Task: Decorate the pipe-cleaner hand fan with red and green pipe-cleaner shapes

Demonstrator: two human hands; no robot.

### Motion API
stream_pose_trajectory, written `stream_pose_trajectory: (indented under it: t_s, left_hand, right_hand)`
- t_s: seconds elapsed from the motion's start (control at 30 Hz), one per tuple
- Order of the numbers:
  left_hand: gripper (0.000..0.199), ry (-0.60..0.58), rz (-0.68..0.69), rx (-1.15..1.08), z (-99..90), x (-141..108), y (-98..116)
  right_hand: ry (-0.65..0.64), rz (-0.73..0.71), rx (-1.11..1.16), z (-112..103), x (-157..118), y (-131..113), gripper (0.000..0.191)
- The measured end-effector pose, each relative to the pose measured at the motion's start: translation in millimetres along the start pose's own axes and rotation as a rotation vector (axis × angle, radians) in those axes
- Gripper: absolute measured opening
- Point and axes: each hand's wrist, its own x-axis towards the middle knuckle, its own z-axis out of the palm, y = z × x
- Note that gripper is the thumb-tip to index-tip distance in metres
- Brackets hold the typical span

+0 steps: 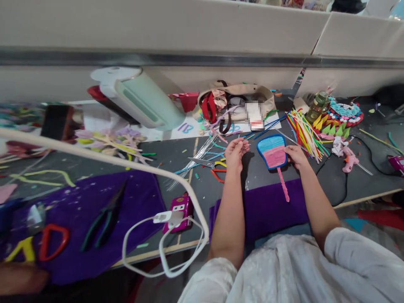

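My right hand (296, 156) pinches the right edge of a flat pipe-cleaner piece (274, 156). That piece is light blue above and pink below, with a dark blue rim and a twisted pink stem (283, 185) hanging down over a folded purple cloth (271, 206). To its left, my left hand (236, 152) is raised with the fingers curled together; whatever may be between the fingertips is too small to make out. Scissors with red and yellow handles (218, 170) lie just left of my left wrist. Colourful loose pipe cleaners (306, 134) lie in a bundle beyond my right hand.
A pink glue gun (349, 159) with a black cord lies at right, near a glass jar (318, 105). A white cable (176, 179) arches over the left side, above a purple power socket (181, 212). Pliers (104, 219) and another person's hand (23, 277) are at lower left.
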Motion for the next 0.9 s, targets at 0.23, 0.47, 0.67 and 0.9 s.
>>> stream_pose_trajectory:
  t_s: [0.23,0.47,0.67,0.9]
  left_hand:
    - [0.034,-0.023,0.022,0.077,5.9,-6.4,0.1]
    - [0.028,0.041,0.097,0.182,2.5,-1.6,-8.4]
    - [0.013,-0.117,0.303,0.733,7.7,-8.0,-12.9]
    - [0.016,-0.455,0.408,1.082,14.8,-18.9,-21.5]
  right_hand:
    - [0.153,-0.048,-0.351,-8.7,-5.0,-1.7,0.015]
    - [0.081,-0.408,-0.804,-8.5,-27.3,-6.2,0.025]
    - [-0.133,-0.579,-1.056,11.6,-39.9,4.8,0.025]
    - [-0.117,-0.632,-0.985,3.3,-40.6,3.4,0.027]
